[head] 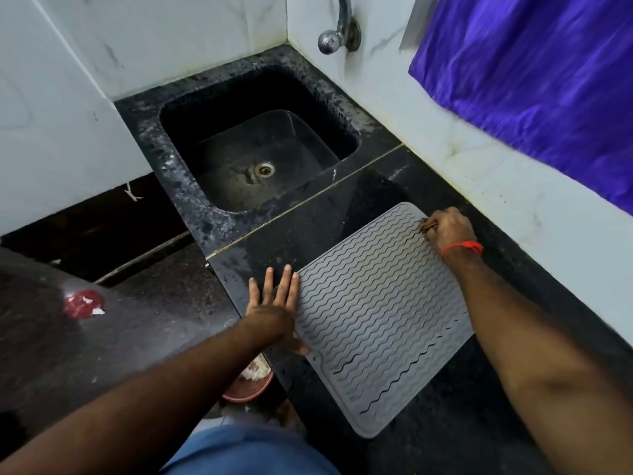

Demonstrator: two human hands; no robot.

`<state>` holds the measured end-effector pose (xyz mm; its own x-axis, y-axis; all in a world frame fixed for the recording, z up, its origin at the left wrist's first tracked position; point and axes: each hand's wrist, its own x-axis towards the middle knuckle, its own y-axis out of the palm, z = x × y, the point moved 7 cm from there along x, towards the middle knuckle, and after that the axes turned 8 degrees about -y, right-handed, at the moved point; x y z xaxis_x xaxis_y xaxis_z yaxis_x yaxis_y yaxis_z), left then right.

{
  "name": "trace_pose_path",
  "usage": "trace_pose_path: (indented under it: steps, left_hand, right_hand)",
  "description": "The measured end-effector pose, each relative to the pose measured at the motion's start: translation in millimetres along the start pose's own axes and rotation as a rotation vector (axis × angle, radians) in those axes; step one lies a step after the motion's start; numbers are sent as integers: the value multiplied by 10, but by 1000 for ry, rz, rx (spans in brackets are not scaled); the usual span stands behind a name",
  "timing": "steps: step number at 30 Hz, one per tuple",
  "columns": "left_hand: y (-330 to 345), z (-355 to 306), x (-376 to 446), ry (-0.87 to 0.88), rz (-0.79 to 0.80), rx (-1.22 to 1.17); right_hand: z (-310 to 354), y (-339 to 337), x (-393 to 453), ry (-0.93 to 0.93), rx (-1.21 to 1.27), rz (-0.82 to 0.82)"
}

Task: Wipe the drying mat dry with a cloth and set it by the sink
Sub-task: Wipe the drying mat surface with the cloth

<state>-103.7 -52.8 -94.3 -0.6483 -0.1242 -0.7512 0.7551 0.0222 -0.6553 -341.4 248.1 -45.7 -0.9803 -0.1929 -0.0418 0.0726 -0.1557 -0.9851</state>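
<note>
A grey drying mat (380,320) with wavy ridges lies flat on the black counter (308,234), just right of the sink (260,149). My left hand (274,303) rests flat beside the mat's left edge, fingers straight and thumb touching the mat's rim. My right hand (448,229) is curled into a fist on the mat's far right corner. A small brown wad (427,228), apparently the cloth, shows between its fingers; most of it is hidden inside the fist.
A metal tap (337,32) juts from the white tiled wall above the sink. A purple curtain (548,90) hangs at the right. Below the counter edge sit a pink bowl (250,385) with food and a red object (84,303).
</note>
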Motion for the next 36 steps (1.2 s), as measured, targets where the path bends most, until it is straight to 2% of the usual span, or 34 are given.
trace_pose_path:
  steps: [3, 5, 8, 11, 14, 19, 23, 26, 28, 30, 33, 36]
  left_hand:
    - [-19, -9, -9, 2, -4, 2]
    - [-24, -13, -17, -2, -11, 12]
    - [-39, -16, -1, -5, -19, 31]
    - [-34, -17, 14, -17, -19, 46]
    - [-25, -25, 22, -22, -30, 65]
    - [-5, -1, 34, 8, -30, 51]
    - [10, -14, 33, 18, -35, 31]
    - [16, 5, 30, 5, -29, 32]
    - [15, 10, 34, -7, -17, 30]
    - [6, 17, 34, -10, -4, 24]
    - [-8, 12, 48, -8, -1, 25]
    - [-7, -17, 61, -21, 3, 70]
  right_hand:
    - [10, -4, 14, 59, 17, 12]
    - [187, 0, -131, 26, 72, -17]
    - [971, 41, -603, -255, 148, -37]
    - [1913, 292, -1258, -548, 234, 109]
    - [2248, 526, -1572, -721, 135, 176]
    - [1548, 381, -947, -552, 111, 98]
    - [546, 182, -303, -289, 94, -25]
    - [-81, 36, 100, -80, 29, -21]
    - [-474, -75, 222, 75, -4, -13]
    - [-737, -266, 142, 167, -12, -82]
    - [-582, -435, -116, 57, 65, -142]
    - [41, -294, -438, -164, 195, -41]
